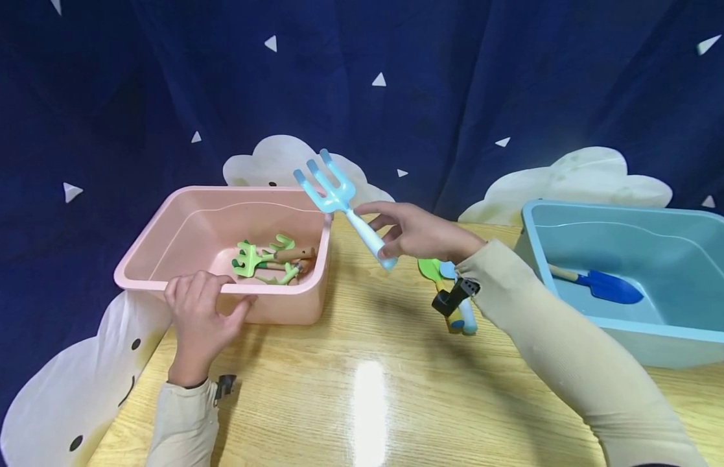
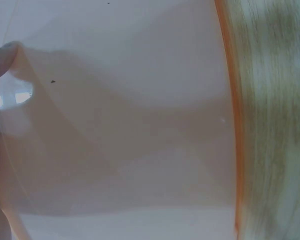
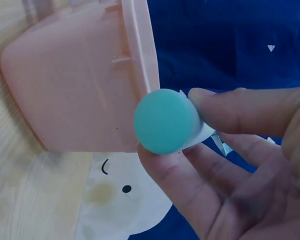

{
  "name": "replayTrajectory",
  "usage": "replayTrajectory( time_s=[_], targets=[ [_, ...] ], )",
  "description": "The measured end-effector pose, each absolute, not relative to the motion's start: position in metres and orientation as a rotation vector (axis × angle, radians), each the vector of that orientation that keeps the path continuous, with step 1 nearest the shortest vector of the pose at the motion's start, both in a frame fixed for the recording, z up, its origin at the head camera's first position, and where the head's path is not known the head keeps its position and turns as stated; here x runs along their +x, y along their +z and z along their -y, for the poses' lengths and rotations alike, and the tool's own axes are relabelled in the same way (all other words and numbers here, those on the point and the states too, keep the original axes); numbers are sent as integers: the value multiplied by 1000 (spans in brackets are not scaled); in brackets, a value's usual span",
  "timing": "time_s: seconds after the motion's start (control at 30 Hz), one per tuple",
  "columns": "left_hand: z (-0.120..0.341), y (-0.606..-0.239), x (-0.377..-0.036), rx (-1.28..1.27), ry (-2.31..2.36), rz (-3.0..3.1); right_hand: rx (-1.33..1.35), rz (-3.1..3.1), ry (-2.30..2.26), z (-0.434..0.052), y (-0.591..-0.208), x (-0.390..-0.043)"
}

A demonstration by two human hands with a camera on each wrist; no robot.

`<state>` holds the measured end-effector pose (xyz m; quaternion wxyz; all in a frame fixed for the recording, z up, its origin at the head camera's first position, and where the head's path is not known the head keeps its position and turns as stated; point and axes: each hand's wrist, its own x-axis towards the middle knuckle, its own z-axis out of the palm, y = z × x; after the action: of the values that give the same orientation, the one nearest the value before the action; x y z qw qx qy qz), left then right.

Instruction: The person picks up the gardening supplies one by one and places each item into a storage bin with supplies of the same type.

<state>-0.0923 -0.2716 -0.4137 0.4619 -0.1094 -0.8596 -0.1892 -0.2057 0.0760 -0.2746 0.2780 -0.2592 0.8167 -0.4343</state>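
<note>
Blue rake (image 1: 340,204) in right hand (image 1: 420,232)

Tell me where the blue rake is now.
In the head view, the blue rake is in the air, held by the right hand, beside the pink bin.

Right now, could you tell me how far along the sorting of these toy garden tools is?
Done: green rakes lie in the pink bin, a blue shovel in the blue bin. In hand: the right hand holds a blue rake beside the pink bin; the left hand grips its rim. Left: tools on the table.
</note>
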Motion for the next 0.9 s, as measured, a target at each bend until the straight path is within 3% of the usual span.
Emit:
replayTrajectory(
  time_s=[0.9],
  targets=[
    [271,-416,-95,-274,-468,2098,-899,-2124,-1115,-8,-249,-211]
  ],
)
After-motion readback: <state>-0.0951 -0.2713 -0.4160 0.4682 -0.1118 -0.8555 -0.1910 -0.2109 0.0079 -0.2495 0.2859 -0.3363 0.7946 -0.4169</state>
